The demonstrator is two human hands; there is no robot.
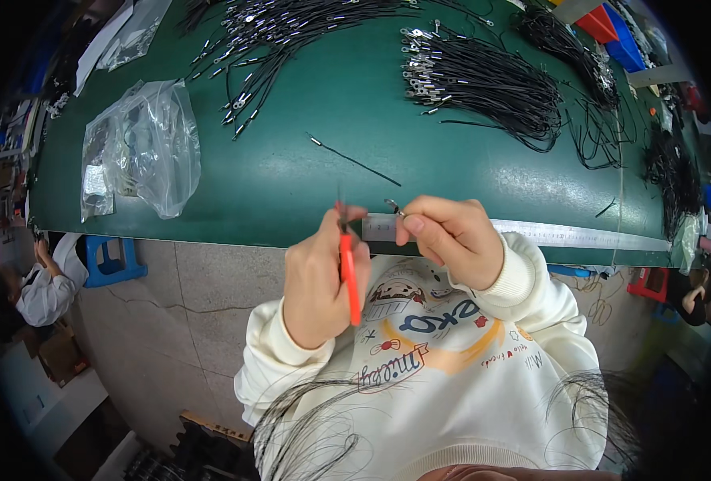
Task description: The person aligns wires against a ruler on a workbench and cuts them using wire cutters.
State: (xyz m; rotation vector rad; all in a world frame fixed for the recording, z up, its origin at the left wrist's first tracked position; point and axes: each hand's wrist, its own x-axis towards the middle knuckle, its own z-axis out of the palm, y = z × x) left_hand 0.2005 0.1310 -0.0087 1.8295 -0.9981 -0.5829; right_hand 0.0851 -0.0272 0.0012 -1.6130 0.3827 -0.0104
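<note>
My left hand point(321, 276) is closed around a red-handled tool point(349, 276). The tool's narrow grey tip points up and is smeared by motion, so its exact kind is unclear. Just to the right, my right hand point(456, 236) pinches a small metal ring terminal point(392, 205) between thumb and fingers, at the table's front edge. Any wire behind that terminal is hidden by the hand. Beneath the right hand a steel ruler point(564, 234) lies along the edge. One short black wire with a metal end point(355, 162) rests on the green table beyond both hands.
Bundled black wires with ring terminals point(484, 84) lie at the far right, and a looser pile point(291, 36) at the far middle. A clear plastic bag point(151, 148) sits on the left. Blue and red bins point(612, 36) stand at the back right. Other people sit at both sides.
</note>
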